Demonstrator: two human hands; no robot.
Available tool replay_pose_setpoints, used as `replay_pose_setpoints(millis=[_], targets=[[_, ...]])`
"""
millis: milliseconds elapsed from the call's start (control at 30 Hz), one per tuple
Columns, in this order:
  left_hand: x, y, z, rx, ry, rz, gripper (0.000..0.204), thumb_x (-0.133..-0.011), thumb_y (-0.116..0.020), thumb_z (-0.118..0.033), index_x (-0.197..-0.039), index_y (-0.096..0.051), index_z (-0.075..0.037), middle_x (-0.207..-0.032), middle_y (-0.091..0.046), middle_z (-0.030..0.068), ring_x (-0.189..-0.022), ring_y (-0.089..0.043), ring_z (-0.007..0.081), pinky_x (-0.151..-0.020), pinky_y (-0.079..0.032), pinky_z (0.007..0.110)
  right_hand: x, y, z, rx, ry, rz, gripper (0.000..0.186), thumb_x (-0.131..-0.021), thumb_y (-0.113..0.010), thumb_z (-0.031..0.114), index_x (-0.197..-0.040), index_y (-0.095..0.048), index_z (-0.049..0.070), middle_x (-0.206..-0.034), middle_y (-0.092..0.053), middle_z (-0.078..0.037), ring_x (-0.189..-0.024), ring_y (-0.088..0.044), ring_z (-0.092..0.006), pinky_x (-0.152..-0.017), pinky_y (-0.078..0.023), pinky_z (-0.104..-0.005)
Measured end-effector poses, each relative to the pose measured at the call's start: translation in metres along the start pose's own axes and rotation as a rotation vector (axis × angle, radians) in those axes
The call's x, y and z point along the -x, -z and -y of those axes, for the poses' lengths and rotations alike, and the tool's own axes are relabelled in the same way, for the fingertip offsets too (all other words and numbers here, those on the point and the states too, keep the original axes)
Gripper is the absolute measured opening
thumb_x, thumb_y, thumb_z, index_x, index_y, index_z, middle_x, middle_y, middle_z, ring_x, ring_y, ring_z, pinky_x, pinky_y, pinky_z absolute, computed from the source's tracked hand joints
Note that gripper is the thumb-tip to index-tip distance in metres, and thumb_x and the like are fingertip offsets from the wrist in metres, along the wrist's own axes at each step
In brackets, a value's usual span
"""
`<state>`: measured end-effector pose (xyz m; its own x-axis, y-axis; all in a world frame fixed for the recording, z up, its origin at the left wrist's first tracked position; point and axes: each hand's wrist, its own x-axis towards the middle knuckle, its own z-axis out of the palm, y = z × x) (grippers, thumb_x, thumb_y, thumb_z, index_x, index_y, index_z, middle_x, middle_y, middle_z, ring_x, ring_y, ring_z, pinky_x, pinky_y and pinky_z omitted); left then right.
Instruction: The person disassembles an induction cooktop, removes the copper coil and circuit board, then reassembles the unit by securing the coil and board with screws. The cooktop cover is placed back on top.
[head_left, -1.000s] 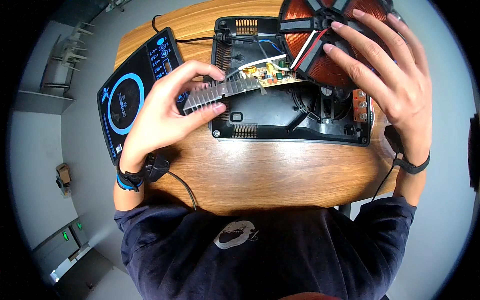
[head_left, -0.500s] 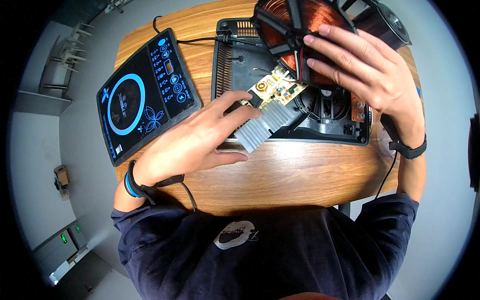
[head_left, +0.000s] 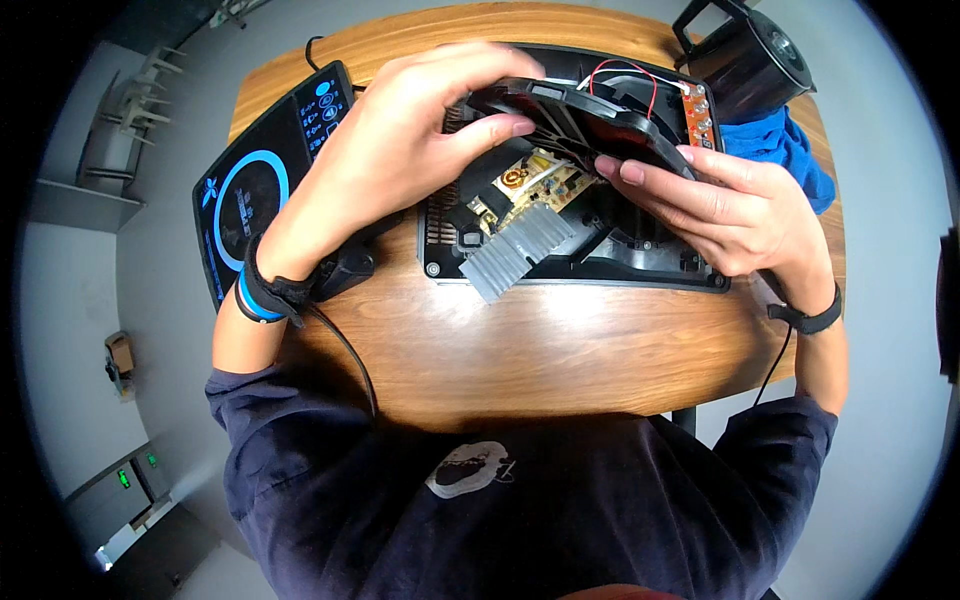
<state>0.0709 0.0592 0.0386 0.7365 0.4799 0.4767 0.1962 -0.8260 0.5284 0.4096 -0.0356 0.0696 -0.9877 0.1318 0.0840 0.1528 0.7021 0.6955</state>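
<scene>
Tabletop of round brown wood [head_left: 560, 350] lies under both your hands, spreading out below and to either side of them. Directly beneath your hands sits the open black base housing [head_left: 590, 262] of a cooktop, its long side running left to right. Just outside your left wrist lies the black glass control panel [head_left: 262, 190] with a blue ring, tilted on the table. Beyond your right hand, at the far right corner, are a black cylindrical object [head_left: 745, 60] and a blue cloth [head_left: 785, 150]. You hold the black coil disc [head_left: 575, 110] lifted above the housing, tilted so its far edge sits higher; its long axis runs from your left hand across to your right, and both hands are equally close. Your left hand [head_left: 400, 150] curls over the disc's near-left rim, thumb beneath and fingers arched on top, gripping it. Your right hand [head_left: 730, 215] pinches the right rim, fingertips flat and pressed together along the edge. Under the disc, between your hands, the tan circuit board [head_left: 535, 182] sits tilted, with a ribbed silver heat sink [head_left: 515, 255] poking toward you. Red and white wires [head_left: 625, 72] loop behind the disc.
</scene>
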Motion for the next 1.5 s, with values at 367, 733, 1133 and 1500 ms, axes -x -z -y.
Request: replay_pose_setpoints(millis=[367,733,1133,1500], targets=[[0.015,-0.007,-0.055,-0.177,-0.114,0.065,0.035,-0.083,-0.085,0.002,-0.118,-0.081,0.002,-0.107,-0.081,0.0154,-0.097,-0.083,0.033,-0.084,-0.069,0.039,0.023,0.032,0.044,-0.587,-0.602,-0.401,0.025,-0.082,-0.089,0.018,-0.096,-0.073,0.005,-0.122,-0.073,-0.017,-0.112,-0.074,-0.0376,-0.094,-0.064,-0.05],[0.0,-0.006,-0.079,-0.138,-0.2,0.365,0.043,-0.084,-0.09,-0.021,-0.123,-0.082,-0.003,-0.119,-0.082,0.0117,-0.102,-0.082,0.0318,-0.081,-0.068,0.039,-0.014,0.055,0.055,-0.571,-0.795,0.036,0.043,-0.082,-0.076,0.013,-0.124,-0.083,0.015,-0.112,-0.078,-0.001,-0.102,-0.077,-0.0213,-0.071,-0.067,-0.0325],[-0.057,-0.037,0.021,-0.203,-0.039,0.461,0.032,-0.11,-0.072,-0.025,-0.132,-0.071,-0.002,-0.121,-0.077,0.0218,-0.121,-0.073,0.0423,-0.104,-0.058,0.049,0.023,0.049,0.039,-0.63,-0.861,-0.058,0.031,-0.083,-0.082,0.013,-0.113,-0.089,0.006,-0.115,-0.085,-0.014,-0.12,-0.081,-0.0375,-0.099,-0.069,-0.046],[-0.077,-0.062,0.037,-0.262,0.278,0.663,0.044,-0.106,-0.078,-0.04,-0.13,-0.077,-0.003,-0.108,-0.08,0.0219,-0.103,-0.078,0.0371,-0.092,-0.06,0.047,0.027,0.053,0.038,-0.638,-0.827,-0.016,0.033,-0.087,-0.079,0.015,-0.118,-0.088,0.007,-0.12,-0.085,-0.013,-0.123,-0.081,-0.0362,-0.099,-0.069,-0.0456]])
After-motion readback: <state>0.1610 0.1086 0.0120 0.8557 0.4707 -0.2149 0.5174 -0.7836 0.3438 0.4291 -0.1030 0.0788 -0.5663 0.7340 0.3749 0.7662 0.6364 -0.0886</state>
